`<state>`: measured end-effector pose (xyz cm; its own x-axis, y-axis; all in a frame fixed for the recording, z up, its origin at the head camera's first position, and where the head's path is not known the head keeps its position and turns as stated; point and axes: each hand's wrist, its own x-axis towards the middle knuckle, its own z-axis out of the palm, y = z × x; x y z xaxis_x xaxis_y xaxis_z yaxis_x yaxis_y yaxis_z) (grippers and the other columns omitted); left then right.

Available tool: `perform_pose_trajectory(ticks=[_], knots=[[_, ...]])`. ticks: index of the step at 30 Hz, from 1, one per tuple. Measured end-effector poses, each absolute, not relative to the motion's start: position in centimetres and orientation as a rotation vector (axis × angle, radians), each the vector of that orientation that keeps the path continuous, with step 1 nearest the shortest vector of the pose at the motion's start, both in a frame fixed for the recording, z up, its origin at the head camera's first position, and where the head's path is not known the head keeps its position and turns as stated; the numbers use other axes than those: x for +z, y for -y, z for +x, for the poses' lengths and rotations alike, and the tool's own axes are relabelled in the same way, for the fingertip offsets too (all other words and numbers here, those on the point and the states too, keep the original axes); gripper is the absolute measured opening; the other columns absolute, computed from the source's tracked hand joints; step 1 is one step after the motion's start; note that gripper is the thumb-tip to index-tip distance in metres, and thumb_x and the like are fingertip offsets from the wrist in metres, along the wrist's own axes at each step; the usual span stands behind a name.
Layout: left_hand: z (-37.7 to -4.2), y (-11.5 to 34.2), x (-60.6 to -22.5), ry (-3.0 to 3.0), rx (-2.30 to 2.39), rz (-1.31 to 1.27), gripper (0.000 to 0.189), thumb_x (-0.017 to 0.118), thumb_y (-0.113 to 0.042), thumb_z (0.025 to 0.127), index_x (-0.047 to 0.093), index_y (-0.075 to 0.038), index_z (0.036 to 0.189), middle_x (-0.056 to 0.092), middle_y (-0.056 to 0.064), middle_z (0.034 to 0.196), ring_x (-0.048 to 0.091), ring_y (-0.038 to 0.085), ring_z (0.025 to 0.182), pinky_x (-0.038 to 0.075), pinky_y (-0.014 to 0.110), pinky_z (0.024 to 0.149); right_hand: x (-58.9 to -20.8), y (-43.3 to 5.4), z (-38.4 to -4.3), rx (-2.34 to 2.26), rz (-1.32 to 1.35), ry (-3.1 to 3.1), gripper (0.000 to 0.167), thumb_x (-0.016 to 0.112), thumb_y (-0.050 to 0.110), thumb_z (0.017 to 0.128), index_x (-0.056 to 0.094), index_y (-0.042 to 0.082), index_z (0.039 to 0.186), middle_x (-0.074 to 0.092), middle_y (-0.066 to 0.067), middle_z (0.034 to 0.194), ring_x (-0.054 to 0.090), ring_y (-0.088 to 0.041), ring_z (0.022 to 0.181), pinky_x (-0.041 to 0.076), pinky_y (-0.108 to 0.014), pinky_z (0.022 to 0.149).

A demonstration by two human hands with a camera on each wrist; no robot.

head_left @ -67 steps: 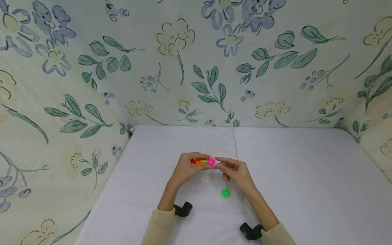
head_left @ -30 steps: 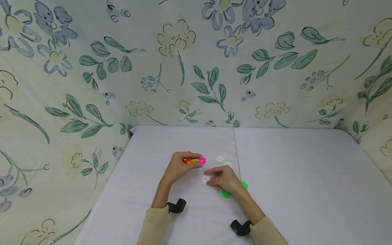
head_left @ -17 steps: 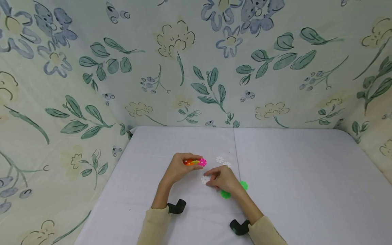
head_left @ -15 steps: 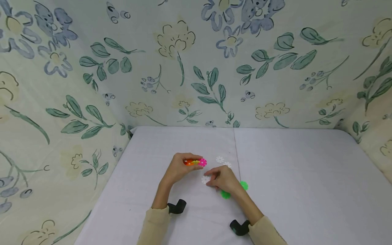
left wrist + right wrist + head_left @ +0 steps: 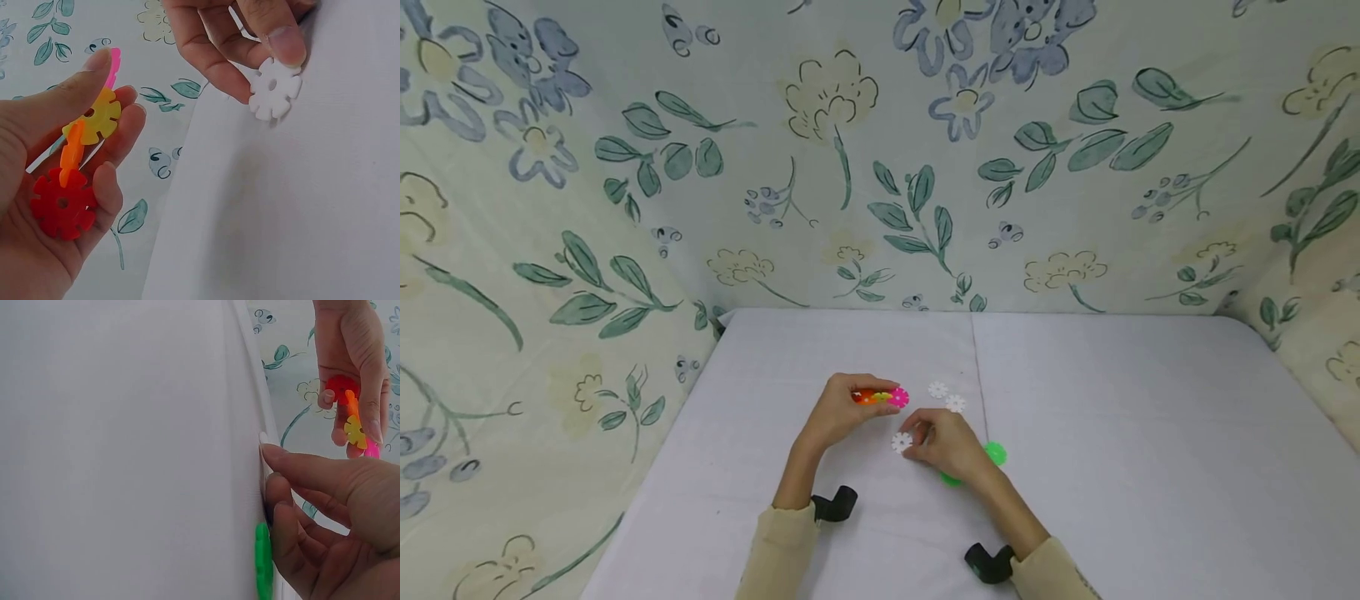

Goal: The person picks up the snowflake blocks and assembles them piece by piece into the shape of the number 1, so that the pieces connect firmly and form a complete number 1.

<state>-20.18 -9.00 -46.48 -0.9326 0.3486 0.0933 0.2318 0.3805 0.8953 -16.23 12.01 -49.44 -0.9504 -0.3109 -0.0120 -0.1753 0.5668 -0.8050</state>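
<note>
My left hand [image 5: 837,410] holds a chain of notched plastic discs, pinched between thumb and fingers. In the left wrist view the chain runs from a red disc [image 5: 62,203] through an orange disc [image 5: 72,153] and a yellow disc [image 5: 100,117] to a pink disc [image 5: 114,67]. My right hand [image 5: 951,443] pinches a white notched disc [image 5: 275,89] by its edge, its flat face turned toward the left wrist camera. The two hands are a short way apart, the right one nearer the body.
Two more white discs [image 5: 937,390] lie on the white tablecloth [image 5: 1120,450] beyond my right hand. A green disc [image 5: 996,453] lies beside the right wrist, and another green disc [image 5: 951,479] is partly covered by it. Behind stands a flower-patterned cloth [image 5: 842,242].
My right hand let go near the pink disc, moved down toward the body and took hold of the white disc, now tilted up. The left hand shifted slightly left with the chain.
</note>
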Motion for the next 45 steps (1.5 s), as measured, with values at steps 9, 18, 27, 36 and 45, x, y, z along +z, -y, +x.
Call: perform_pose_trajectory(ticks=[9,18,27,36,45], knots=[[-19.7,9.2,-46.8,-2.5,1.611,0.515,0.03,0.087,-0.029,0.085,0.081,-0.023,0.114,0.077,-0.002,0.118,0.065,0.021,0.115,0.054,0.041,0.099,-49.9,-12.5,-15.8,-1.422,-0.454,-2.528,0.02,0.079,-0.001,0.086,0.071,0.004,0.103,0.064,-0.005,0.077,0.058,-0.01,0.055,0.048,-0.021,0.051],[-19.9,9.1,-46.1,-2.513,1.59,0.591,0.029,0.087,-0.025,0.085,0.081,-0.022,0.114,0.078,-0.004,0.112,0.066,0.018,0.11,0.054,0.037,0.097,-49.7,-12.7,-15.5,-1.516,-0.453,-2.453,0.009,0.074,0.007,0.094,0.066,0.004,0.099,0.067,-0.007,0.08,0.061,-0.012,0.063,0.052,-0.022,0.055],[-19.8,9.1,-45.7,-2.522,1.582,0.593,0.029,0.087,-0.022,0.085,0.081,-0.019,0.114,0.078,-0.001,0.113,0.066,0.018,0.111,0.055,0.038,0.098,-49.3,-13.9,-15.9,-1.819,-0.259,-2.229,0.021,0.071,0.014,0.099,0.061,-0.003,0.108,0.078,-0.019,0.094,0.077,-0.03,0.077,0.063,-0.034,0.065],[-19.9,9.0,-45.8,-2.521,1.567,0.581,0.029,0.087,-0.024,0.085,0.082,-0.021,0.114,0.078,-0.002,0.113,0.065,0.019,0.111,0.054,0.04,0.098,-48.7,-15.3,-16.4,-1.926,-0.185,-2.252,0.025,0.068,0.005,0.099,0.07,-0.003,0.123,0.077,-0.023,0.1,0.079,-0.03,0.084,0.064,-0.038,0.074],[-19.8,8.8,-45.9,-2.503,1.554,0.559,0.03,0.086,-0.025,0.086,0.081,-0.021,0.115,0.078,-0.002,0.116,0.066,0.02,0.114,0.054,0.041,0.1,-48.2,-15.9,-16.3,-2.046,-0.186,-2.241,0.032,0.071,0.007,0.097,0.069,-0.004,0.128,0.074,-0.028,0.105,0.08,-0.022,0.085,0.064,-0.033,0.077]])
